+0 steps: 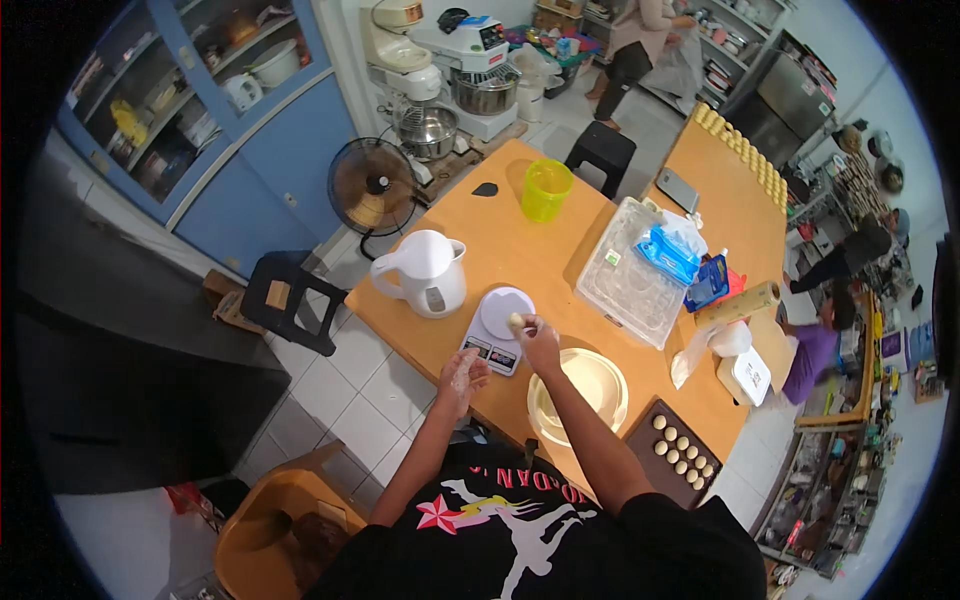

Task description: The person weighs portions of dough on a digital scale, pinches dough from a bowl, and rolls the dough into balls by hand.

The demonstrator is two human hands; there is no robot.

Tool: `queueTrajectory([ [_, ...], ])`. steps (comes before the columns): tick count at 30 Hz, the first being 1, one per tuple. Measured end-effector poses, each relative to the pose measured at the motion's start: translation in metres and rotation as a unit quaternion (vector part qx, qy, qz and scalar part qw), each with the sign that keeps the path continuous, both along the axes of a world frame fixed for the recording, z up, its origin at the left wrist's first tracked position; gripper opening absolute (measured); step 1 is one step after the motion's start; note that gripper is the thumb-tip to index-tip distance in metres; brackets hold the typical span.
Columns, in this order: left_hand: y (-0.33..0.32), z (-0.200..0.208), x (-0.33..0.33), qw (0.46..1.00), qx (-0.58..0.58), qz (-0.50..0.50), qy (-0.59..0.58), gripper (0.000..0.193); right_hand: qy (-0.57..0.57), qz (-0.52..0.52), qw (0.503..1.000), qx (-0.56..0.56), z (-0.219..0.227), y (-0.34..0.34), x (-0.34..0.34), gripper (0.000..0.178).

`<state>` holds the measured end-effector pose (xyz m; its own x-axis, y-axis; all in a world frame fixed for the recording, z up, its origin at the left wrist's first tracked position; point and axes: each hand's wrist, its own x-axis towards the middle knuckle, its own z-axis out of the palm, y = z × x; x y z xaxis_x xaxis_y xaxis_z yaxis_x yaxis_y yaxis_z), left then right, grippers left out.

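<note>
My right hand (541, 345) pinches a small pale dough ball (516, 322) over the round plate of a white kitchen scale (503, 308). Fingers apart and dusted with what looks like flour, my left hand (465, 378) holds nothing, close to the scale's near left corner. A cream-coloured bowl (619, 398) stands just right of the scale, partly covered by my right forearm; I cannot make out its contents clearly. On the table's near right, a dark tray (652, 462) bears several similar dough balls (683, 442).
A white electric kettle (425, 277) stands left of the scale, a yellow-green cup (546, 192) farther back. Rightward lie a clear plastic box (622, 268), a cling film roll (745, 300) and a white-lidded tub (746, 378). Black stools (278, 292) and a fan (374, 186) flank the table.
</note>
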<state>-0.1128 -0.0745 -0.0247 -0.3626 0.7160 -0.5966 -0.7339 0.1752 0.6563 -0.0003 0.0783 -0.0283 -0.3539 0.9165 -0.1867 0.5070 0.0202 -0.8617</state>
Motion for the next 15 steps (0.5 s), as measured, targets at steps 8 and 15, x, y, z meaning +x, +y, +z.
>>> queueTrajectory([
  [8, 0.036, 0.032, 0.022, 0.988, -0.002, -0.145, -0.053, 0.031, 0.128, 0.061, 0.988, -0.061, 0.054, -0.045, 0.053, 0.028],
  [15, 0.062, 0.020, 0.047, 0.956, 0.107, -0.274, -0.007, 0.029, 0.030, 0.062, 0.998, 0.003, 0.064, -0.040, 0.099, 0.032],
])
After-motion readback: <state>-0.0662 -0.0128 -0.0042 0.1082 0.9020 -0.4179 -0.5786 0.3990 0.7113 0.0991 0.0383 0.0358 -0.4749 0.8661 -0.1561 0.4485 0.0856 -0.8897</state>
